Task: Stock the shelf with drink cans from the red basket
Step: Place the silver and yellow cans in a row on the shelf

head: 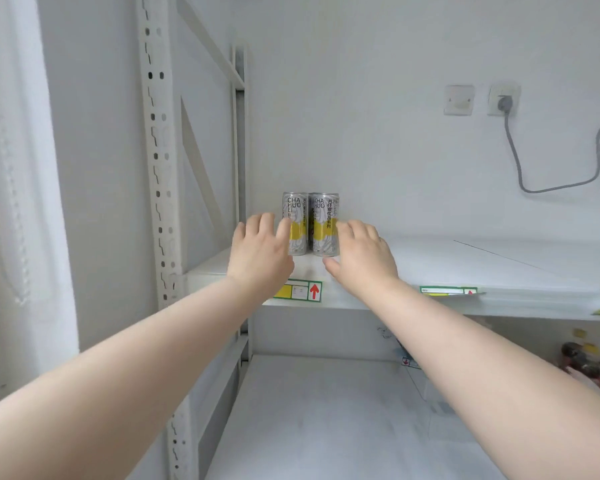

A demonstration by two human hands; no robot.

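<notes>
Two cans stand upright and touching on the shelf point(430, 261), near its left end: left can point(297, 216) and right can point(324, 220). My two hands flank them. Left hand point(258, 252) is open, fingers against the left can's side. Right hand point(362, 254) is open, fingers at the right can's side, thumb below its base. Two labels point(298, 289) mark the shelf edge.

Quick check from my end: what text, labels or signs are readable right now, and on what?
"CHA HUO LI": left can, partly behind the left hand.
"CHA HUO": right can; third line unclear.
"片仔癀饮品系列": right can, vertical.
Red up-arrow: left tag; its small print is unreadable.
Right tag: too blurred.
Lower tag: red arrow only.
</notes>
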